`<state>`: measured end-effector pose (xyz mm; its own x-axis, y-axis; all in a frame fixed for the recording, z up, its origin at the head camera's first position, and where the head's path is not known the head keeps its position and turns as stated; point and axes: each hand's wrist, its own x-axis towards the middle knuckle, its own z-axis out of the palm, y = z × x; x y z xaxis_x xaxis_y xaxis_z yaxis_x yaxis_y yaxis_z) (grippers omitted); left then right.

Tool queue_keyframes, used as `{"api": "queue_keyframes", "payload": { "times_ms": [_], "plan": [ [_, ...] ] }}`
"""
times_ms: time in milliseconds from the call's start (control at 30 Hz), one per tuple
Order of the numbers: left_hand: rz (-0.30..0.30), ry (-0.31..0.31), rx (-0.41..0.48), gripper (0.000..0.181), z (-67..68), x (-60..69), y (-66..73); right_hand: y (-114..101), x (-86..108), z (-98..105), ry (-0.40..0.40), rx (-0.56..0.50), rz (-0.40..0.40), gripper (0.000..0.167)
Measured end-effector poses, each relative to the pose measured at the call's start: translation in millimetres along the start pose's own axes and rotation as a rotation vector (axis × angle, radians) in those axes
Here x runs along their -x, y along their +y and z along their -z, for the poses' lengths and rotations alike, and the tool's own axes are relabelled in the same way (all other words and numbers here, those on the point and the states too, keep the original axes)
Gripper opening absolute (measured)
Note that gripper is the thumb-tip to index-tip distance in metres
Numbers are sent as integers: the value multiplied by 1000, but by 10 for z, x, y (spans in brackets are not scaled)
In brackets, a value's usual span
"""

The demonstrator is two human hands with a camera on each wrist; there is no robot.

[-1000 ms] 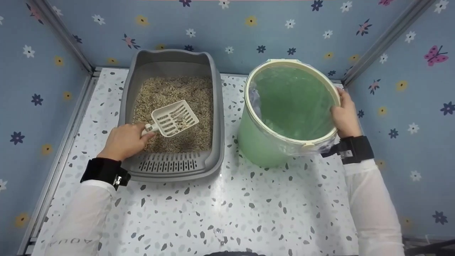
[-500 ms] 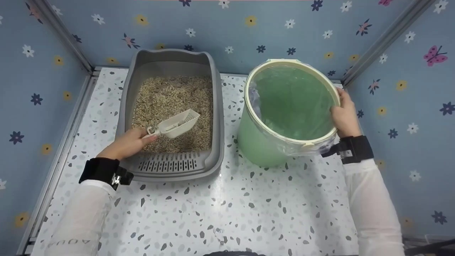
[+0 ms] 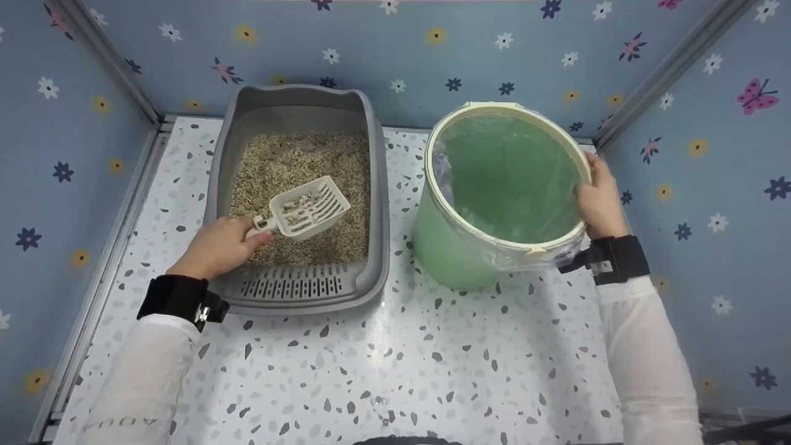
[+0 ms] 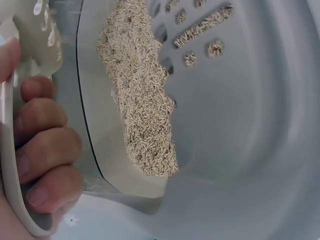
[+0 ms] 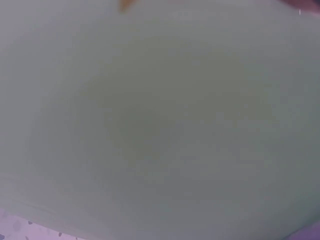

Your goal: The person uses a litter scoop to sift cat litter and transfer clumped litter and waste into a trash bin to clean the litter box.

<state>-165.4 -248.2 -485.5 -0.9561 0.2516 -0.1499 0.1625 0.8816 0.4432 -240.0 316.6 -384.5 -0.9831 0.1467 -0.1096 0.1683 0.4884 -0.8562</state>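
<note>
Over the tan pellets (image 3: 278, 161) in a grey litter tray (image 3: 381, 204), a cream slotted scoop (image 3: 309, 207) is held by my left hand (image 3: 219, 247). Some pellets lie in the scoop's bowl. In the left wrist view, curled fingers (image 4: 47, 145) wrap round the scoop's handle (image 4: 7, 145). My right hand (image 3: 599, 201) grips the cream rim (image 3: 435, 185) of a green bin (image 3: 457, 259) on its right side, thumb over the rim. A clear bag lines the bin. The right wrist view shows mostly the blurred bin wall (image 5: 165, 125).
Tray and bin stand side by side on a white speckled surface (image 3: 383, 371), with a strip of it between them. Blue flowered panels (image 3: 395, 62) rise at the back, left and right. A dark cable (image 3: 748, 429) lies at the lower right corner.
The scoop first tipped onto its side, then turned back with its slotted bowl facing up, slightly right of its earliest place. My right hand and the bin have stayed put.
</note>
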Motion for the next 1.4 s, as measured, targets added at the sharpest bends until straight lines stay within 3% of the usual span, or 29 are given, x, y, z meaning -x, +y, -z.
{"api": "queue_keyframes", "payload": {
  "times_ms": [133,333,500,633,800,1100,1200,1400],
  "plan": [
    [-33,77,-99,46,-6,6,-13,0,5,-3,1,0,9,70],
    [-120,281,-275,41,-53,32,-67,1,8,-11,3,2,13,69],
    [-163,390,-333,39,-71,65,-73,-8,12,-7,-2,-7,3,69],
    [-140,379,-340,38,-70,83,-69,-11,12,-4,-7,-8,-6,69],
    [-78,320,-312,39,-58,111,-20,-20,11,-2,-13,-9,-14,70],
    [100,55,-138,47,67,146,145,-16,11,-9,-9,-14,5,70],
    [103,55,-107,46,147,125,262,-3,2,-13,-3,-15,25,70],
    [49,149,-95,39,379,-1,686,12,-10,-7,-2,-17,22,71]
  ]
}}
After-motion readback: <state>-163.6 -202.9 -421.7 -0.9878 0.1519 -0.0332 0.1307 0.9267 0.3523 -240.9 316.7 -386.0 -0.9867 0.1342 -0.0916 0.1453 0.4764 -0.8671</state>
